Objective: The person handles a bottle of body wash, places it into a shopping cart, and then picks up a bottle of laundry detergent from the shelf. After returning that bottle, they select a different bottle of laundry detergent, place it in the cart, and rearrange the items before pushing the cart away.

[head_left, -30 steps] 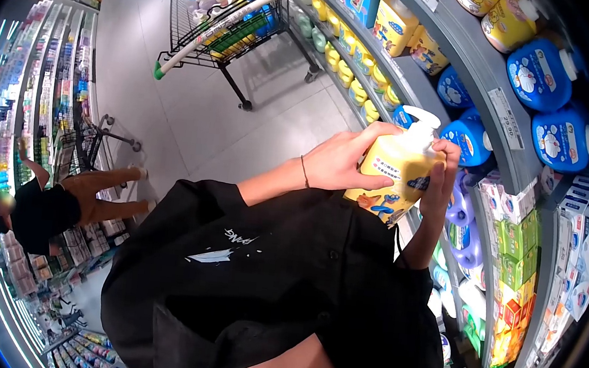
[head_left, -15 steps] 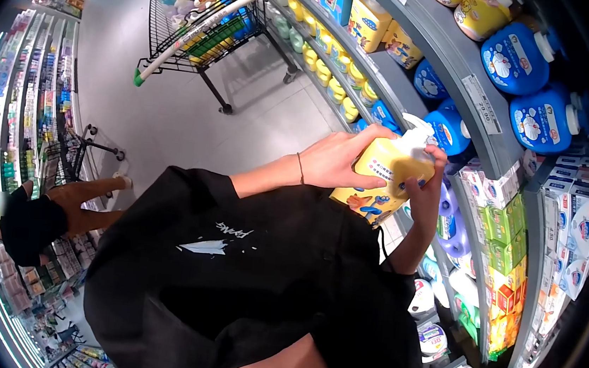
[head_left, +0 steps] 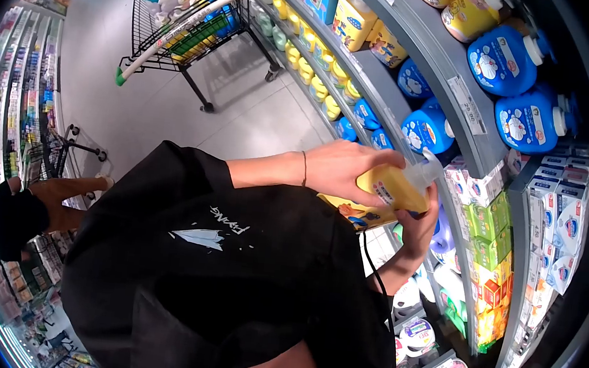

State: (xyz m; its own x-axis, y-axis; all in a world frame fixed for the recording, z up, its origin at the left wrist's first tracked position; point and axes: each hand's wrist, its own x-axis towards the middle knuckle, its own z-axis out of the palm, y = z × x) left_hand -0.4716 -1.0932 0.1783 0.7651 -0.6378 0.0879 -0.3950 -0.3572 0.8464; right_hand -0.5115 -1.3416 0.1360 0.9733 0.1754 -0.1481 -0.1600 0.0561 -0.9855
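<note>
A yellow pump bottle (head_left: pixel 385 187) with a whitish pump top (head_left: pixel 423 172) is held in front of my chest, tilted with its top toward the right. My left hand (head_left: pixel 338 168) wraps around its body from the left, fingers over the far side. My right hand (head_left: pixel 418 224) grips the bottle from the right, just below the pump, its fingers partly hidden behind it. Printed cartoon figures show low on the bottle, beneath my left hand. Behind the bottle, blue pump bottles (head_left: pixel 427 129) stand on the shelf.
A shopping cart (head_left: pixel 188 32) with soft toys and other goods stands ahead on the tiled floor. Shelves to the right carry yellow bottles (head_left: pixel 353 21), blue bottles (head_left: pixel 503 59) and boxed soap (head_left: pixel 560 220). At the left, another person (head_left: pixel 18 218) is near a second cart (head_left: pixel 63 151) and stocked shelves.
The bottle has tipped further, its pump swinging right and down, with both hands still on it. My view has shifted slightly, and the other person's posture has changed.
</note>
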